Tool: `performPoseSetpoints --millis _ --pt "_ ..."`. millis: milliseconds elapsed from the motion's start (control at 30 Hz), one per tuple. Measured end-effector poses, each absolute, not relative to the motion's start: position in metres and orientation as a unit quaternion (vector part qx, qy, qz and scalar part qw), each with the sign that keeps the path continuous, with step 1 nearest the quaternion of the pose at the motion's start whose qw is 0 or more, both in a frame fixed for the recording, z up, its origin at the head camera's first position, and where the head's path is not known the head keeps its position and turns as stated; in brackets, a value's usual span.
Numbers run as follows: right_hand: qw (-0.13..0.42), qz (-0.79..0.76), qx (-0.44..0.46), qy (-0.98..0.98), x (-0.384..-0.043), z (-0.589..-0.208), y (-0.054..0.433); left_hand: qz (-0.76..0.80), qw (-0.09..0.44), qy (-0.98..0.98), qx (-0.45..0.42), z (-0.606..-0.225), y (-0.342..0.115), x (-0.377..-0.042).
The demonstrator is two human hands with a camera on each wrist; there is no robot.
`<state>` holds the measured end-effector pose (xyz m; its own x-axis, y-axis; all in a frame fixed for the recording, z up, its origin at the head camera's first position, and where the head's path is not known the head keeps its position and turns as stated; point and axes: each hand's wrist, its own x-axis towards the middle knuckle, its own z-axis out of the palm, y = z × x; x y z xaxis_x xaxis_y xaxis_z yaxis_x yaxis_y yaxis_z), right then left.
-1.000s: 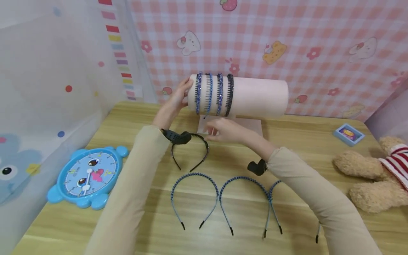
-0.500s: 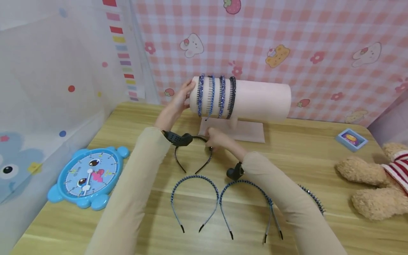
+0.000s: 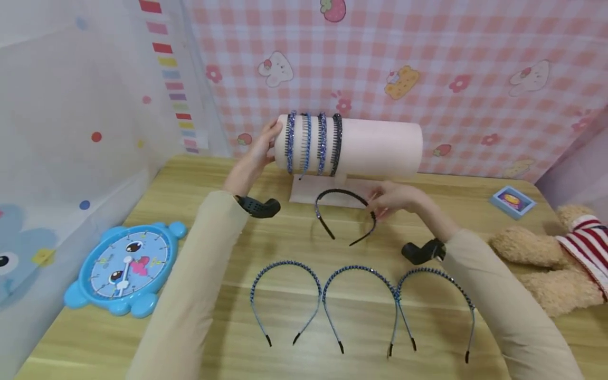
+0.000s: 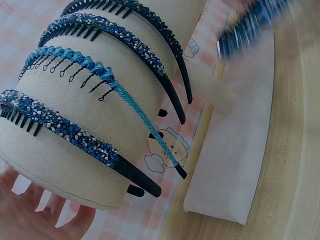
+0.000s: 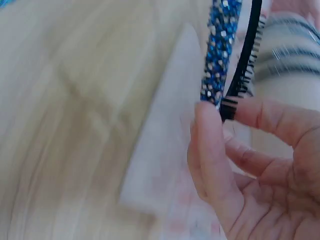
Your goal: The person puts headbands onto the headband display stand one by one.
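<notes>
Right hand [image 3: 393, 196] is pinching a rhinestone headband [image 5: 220, 52], seemingly for mounting; left hand [image 3: 259, 148], fingers spread, is steadying a display roll [image 3: 380, 148]. Next likely calls for widening the band.

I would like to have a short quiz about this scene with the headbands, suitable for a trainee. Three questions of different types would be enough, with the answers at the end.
1. How many headbands are on the padded roll?

2. True or false: the left hand is holding the toy clock.

3. Which thing is in the right hand?
A) the toy bear
B) a glittery headband
C) the small blue box

Key
1. Four.
2. False; it touches the end of the padded roll.
3. B.
</notes>
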<state>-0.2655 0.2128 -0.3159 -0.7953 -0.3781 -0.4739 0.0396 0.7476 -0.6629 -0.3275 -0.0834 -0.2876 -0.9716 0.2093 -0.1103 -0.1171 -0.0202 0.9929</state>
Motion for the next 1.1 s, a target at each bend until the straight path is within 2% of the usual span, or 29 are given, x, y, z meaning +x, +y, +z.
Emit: performPoseSetpoints --millis 267,400,600,900,1100 --pt "0.305 -0.357 -0.045 0.882 -0.244 -0.290 0.287 0.708 0.115 0.696 0.038 -0.286 -0.085 -0.330" --pt "0.272 -0.369 -0.012 0.889 -0.241 -0.282 0.312 0.708 0.120 0.695 0.040 -0.286 -0.085 -0.329" --pt "0.172 -0.428 0.029 0.887 -0.239 -0.273 0.327 0.712 0.122 0.690 0.044 -0.286 -0.083 -0.328" --pt "-0.006 -0.439 0.021 0.898 -0.239 -0.250 0.297 0.710 0.117 0.693 0.044 -0.287 -0.084 -0.329" --pt "-0.062 -0.432 0.007 0.900 -0.241 -0.246 0.274 0.709 0.113 0.695 0.047 -0.288 -0.084 -0.328"
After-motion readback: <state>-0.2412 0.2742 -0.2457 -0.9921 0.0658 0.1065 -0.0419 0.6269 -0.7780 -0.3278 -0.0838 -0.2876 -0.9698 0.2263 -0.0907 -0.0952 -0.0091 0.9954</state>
